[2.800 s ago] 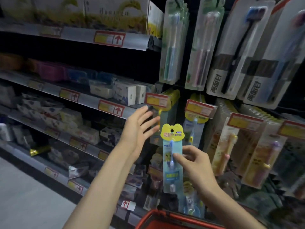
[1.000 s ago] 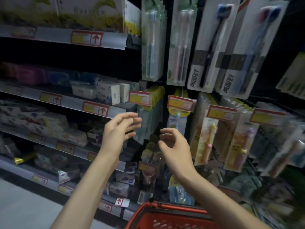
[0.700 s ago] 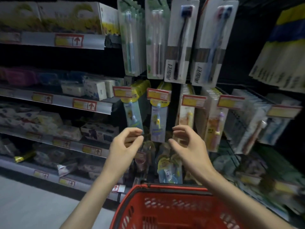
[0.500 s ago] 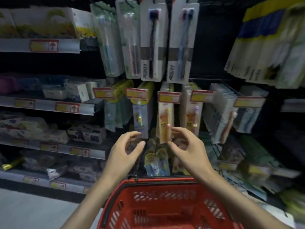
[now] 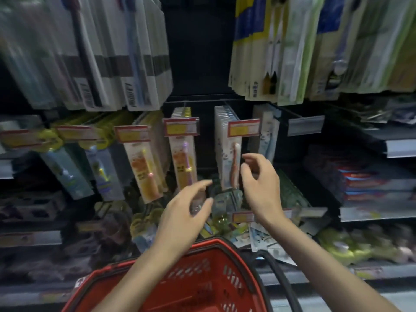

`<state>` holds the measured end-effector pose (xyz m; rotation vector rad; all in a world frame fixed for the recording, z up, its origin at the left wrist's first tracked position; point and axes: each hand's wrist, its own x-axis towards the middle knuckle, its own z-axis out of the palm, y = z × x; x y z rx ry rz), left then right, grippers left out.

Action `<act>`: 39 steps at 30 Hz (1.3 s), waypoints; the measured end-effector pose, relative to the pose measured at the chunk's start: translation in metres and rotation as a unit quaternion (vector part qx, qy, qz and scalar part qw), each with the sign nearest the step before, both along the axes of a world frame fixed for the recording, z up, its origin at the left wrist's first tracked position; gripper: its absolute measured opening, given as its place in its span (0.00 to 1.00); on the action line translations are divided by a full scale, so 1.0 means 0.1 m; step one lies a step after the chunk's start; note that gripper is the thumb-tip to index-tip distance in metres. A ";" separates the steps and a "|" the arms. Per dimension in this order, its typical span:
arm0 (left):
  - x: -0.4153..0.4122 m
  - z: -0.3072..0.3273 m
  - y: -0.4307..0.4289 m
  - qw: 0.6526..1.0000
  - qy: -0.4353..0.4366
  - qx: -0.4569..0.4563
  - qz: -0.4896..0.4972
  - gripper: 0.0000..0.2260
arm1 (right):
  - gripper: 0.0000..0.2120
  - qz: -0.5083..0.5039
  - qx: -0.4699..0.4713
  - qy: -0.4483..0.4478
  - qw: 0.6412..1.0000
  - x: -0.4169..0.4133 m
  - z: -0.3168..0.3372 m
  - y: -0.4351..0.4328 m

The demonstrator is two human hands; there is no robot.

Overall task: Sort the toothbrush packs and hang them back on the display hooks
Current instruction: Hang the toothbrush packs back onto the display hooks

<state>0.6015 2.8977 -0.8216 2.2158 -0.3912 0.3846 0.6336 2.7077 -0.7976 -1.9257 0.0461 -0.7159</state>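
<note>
Your left hand (image 5: 186,212) and right hand (image 5: 262,188), both open and empty, have shifted rightward above the red plastic mesh basket (image 5: 202,282); blue toothbrush pack gone.

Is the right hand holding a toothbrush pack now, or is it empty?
Empty. The right hand is open with curled fingers beside the hanging white toothbrush pack, and nothing lies between them.

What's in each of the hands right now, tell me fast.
Left hand: open, fingers loosely curled, holding nothing.
Right hand: open, fingers curled, empty, close to the hanging toothbrush pack.
</note>
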 end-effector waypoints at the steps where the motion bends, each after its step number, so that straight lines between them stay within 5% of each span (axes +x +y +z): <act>1: 0.11 0.04 -0.14 0.999 0.003 -0.044 0.006 0.16 | 0.10 -0.007 0.015 0.000 1.000 0.09 0.04 -0.04; 8: 0.83 0.24 -0.64 0.983 0.012 -0.172 0.059 0.22 | 0.19 0.050 0.102 0.009 0.993 0.62 0.25 -0.15; 11: 1.06 0.33 -0.71 0.980 0.011 -0.189 0.063 0.25 | 0.12 0.086 0.128 -0.011 0.988 0.77 0.23 -0.19; 18: 1.41 0.37 -0.78 0.968 -0.001 -0.251 0.024 0.13 | 0.29 0.166 0.138 -0.031 0.976 1.04 0.27 -0.29; 36: 1.72 0.47 -0.92 0.909 0.002 -0.398 0.121 0.10 | 0.10 0.180 0.250 -0.055 0.950 1.42 0.27 -0.45; 39: 1.76 0.50 -0.94 0.915 0.012 -0.386 0.119 0.11 | 0.11 0.164 0.210 -0.032 0.963 1.53 0.32 -0.50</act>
